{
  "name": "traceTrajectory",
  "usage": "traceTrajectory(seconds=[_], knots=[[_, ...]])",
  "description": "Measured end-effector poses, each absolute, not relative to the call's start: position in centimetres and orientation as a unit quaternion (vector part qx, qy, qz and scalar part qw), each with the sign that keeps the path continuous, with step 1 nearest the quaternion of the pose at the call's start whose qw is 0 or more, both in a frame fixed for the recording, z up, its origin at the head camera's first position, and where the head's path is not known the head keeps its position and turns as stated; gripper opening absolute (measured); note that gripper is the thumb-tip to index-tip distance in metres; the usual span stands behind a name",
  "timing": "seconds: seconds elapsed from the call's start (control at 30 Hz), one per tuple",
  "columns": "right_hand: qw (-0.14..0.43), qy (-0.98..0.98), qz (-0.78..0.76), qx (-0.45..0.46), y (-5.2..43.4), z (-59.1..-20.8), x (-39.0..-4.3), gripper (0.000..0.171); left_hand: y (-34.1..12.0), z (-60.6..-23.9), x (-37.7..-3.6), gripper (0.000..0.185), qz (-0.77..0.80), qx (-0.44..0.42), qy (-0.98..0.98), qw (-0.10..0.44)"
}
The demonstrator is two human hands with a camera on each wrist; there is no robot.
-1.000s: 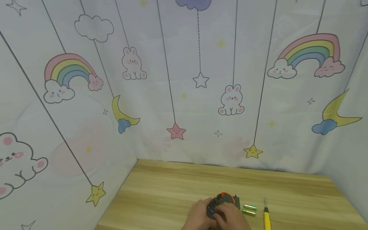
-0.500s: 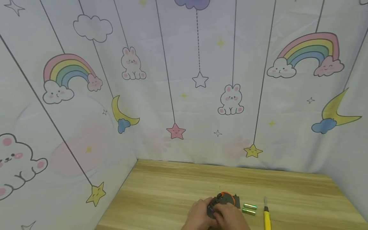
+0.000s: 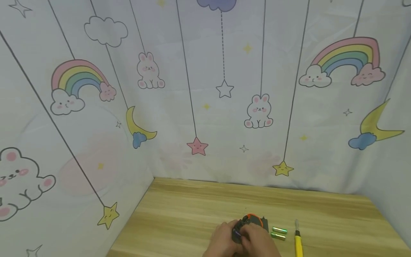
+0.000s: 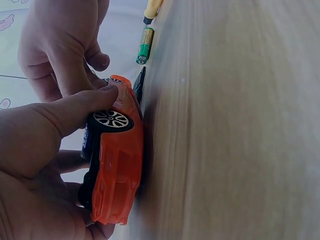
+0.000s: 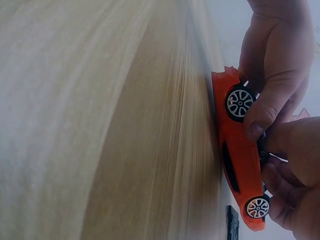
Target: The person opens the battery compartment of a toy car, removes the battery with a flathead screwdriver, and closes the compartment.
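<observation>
An orange toy car (image 4: 120,160) lies wheels-up close over the table, its dark underside (image 3: 237,235) facing up. My left hand (image 3: 221,239) grips its near end, with the thumb (image 4: 95,102) along the side by a wheel and the fingers around the other side. My right hand (image 3: 258,239) works at the underside, its bent fingers (image 5: 280,187) right at the chassis. A dark blue battery (image 4: 85,144) shows at the underside in the left wrist view. I cannot tell whether the right fingertips, partly hidden, pinch anything.
Two green batteries (image 3: 278,233) lie side by side to the right of the car. Beyond them is a screwdriver (image 3: 298,242) with a yellow handle. A flat black piece (image 3: 265,225) lies beside the car's far end. Printed cloth walls (image 3: 224,160) border the wooden table (image 3: 179,207).
My right fingers have shifted slightly over the underside, and the blue battery shows less in the head view. The left hand keeps its grip, while the loose batteries and screwdriver stay put.
</observation>
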State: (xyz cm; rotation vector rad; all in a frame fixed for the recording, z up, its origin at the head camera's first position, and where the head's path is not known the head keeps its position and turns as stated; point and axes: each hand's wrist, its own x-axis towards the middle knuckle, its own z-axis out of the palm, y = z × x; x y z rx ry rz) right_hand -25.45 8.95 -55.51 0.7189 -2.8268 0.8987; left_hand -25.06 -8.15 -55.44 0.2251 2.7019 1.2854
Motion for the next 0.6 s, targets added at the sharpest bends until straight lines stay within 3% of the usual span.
traceTrajectory(seconds=[0.37, 0.6], knots=[[0.104, -0.924, 0.291, 0.227, 9.26, -55.46, -24.95, 0.016, -8.17, -55.03, -25.11, 0.079, 0.426, 0.085, 0.899, 0.066], [0.095, -0.927, 0.292, 0.216, 9.37, -55.29, -24.64, 0.017, -8.19, -55.03, -24.94, 0.082, 0.421, 0.083, 0.901, 0.067]])
